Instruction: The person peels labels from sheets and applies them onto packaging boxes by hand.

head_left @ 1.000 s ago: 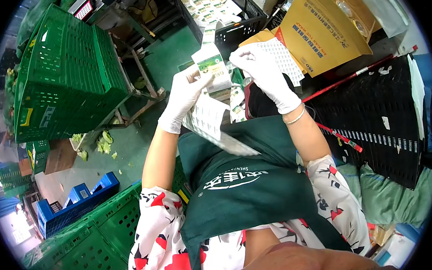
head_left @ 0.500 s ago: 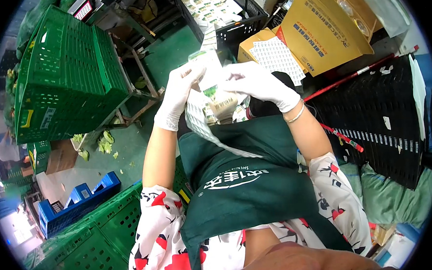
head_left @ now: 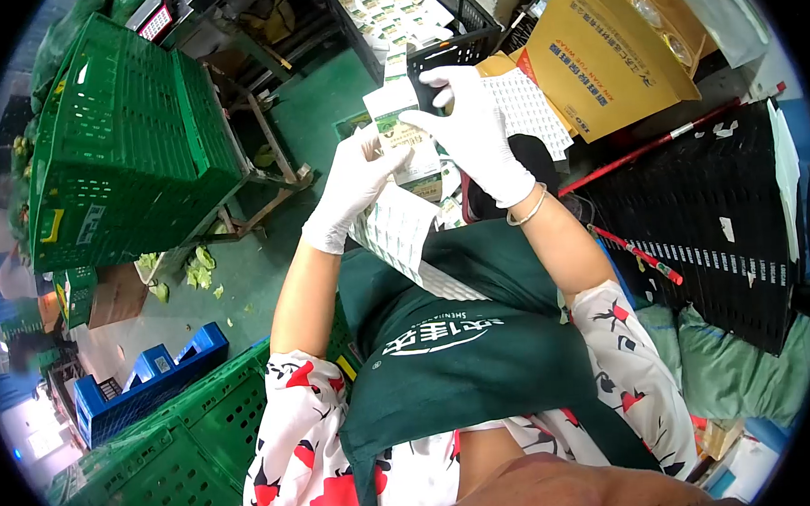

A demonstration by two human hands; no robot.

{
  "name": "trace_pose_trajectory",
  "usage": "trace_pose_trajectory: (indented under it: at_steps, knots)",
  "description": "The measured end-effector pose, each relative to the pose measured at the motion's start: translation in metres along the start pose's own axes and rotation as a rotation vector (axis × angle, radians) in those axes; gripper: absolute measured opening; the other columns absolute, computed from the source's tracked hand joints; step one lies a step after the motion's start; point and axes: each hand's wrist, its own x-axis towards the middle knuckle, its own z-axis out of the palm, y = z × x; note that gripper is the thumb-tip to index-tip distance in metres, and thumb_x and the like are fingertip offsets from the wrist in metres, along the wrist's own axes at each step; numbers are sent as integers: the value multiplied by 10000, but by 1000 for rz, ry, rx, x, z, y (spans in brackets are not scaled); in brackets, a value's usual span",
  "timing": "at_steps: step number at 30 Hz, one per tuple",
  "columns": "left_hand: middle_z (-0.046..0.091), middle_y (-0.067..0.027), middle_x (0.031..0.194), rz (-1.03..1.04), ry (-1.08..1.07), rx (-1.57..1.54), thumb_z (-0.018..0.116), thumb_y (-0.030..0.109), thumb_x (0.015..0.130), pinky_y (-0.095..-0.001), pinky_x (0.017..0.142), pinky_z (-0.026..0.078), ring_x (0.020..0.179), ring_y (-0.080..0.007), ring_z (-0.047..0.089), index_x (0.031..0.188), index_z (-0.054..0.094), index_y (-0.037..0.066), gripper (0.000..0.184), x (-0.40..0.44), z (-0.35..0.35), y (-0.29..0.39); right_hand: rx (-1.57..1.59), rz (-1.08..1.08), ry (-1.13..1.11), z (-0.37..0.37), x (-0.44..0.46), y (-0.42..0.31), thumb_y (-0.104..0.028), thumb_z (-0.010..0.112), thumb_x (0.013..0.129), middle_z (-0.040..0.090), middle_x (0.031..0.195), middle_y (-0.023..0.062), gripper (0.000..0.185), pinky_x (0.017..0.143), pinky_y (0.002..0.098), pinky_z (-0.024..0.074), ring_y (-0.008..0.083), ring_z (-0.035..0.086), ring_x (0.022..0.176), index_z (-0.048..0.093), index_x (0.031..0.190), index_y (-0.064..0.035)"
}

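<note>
White gloves cover both hands. My left hand (head_left: 351,184) is closed on a strip of green and white printed labels (head_left: 402,136), near its lower left edge. From that hand a sheet of small stickers (head_left: 395,228) hangs down onto the green apron (head_left: 464,332). My right hand (head_left: 470,126) is just right of the label strip, thumb and fingers bent close together at its upper edge; whether a small sticker is between them is too small to tell. More labels lie below the strip, partly hidden by it.
A black crate (head_left: 450,58) full of labels stands ahead. Beside it a sticker sheet (head_left: 524,109) leans on a yellow carton (head_left: 597,64). Green crates (head_left: 125,149) are stacked left, black crates (head_left: 696,219) right, with a red pole (head_left: 639,259). A blue crate (head_left: 151,381) sits lower left.
My right hand has lifted from the front of the labels to their upper right. The label strip, crumpled half a second ago, now hangs flatter, and the sticker sheet has spread out.
</note>
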Motion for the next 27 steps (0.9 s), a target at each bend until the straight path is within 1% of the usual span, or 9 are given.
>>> trace_pose_trajectory:
  at_steps: [4,8,11,12,15,21,22,25,27]
  knots:
    - [688,-29,1038,-41,57,-59,671,113,913,-244,820,501,885,-71,614,1178,648,2,288,-4,-3,3,636,283,-519,-7,0,13,-248,757,849,656,743,69,258,616,248,491,85,599,649,653,900,-18]
    - [703,-38,1008,-35,129,-251,641,133,940,-240,778,506,877,-70,620,1123,664,-29,245,5,-20,3,403,206,-861,-32,-3,4,-187,734,865,668,839,26,214,706,252,495,103,620,756,672,988,-24]
    - [703,-45,1034,-39,119,-84,640,93,931,-244,792,510,896,-75,625,1152,656,-27,251,4,-20,2,595,265,-533,-30,-2,18,-171,755,839,693,940,58,251,773,266,522,112,650,842,667,1019,-20]
    - [699,-58,1071,-5,86,-66,645,75,928,-253,840,508,934,-88,627,1177,640,-29,270,4,-16,1,636,250,-448,-36,3,14,-127,757,823,688,1048,65,278,874,273,508,126,635,972,658,1058,-17]
    - [682,-64,1130,-18,20,-45,653,33,919,-265,897,503,992,-99,619,1224,612,-26,314,4,-4,-5,717,228,-376,-31,8,8,-24,688,838,638,1120,62,342,965,290,476,133,606,1054,614,1171,-17]
    - [697,-41,1070,2,-19,-84,660,60,899,-262,847,511,925,-81,620,1224,626,-9,335,-1,6,-3,471,-1,-314,1,7,10,-16,652,862,608,1081,64,318,931,303,492,145,604,1036,581,1172,-33]
    - [698,-42,1064,-8,-23,-83,661,61,899,-262,841,512,918,-82,621,1218,629,-12,329,-1,5,-4,517,9,-250,8,6,12,-91,731,809,618,1041,119,340,876,323,520,220,648,977,610,1119,-20]
    - [704,-43,1041,-14,-5,-42,660,65,896,-259,812,517,886,-84,626,1202,641,-13,316,-3,-2,-10,-14,-122,-61,0,10,20,-222,805,761,607,1069,147,465,870,346,520,242,643,990,614,1121,1]
    - [710,-46,1013,32,29,26,660,77,891,-257,779,520,849,-83,626,1198,645,-6,318,-3,-2,-14,115,134,-58,-4,13,31,-308,825,763,620,1057,161,552,851,347,519,238,631,960,615,1145,30]
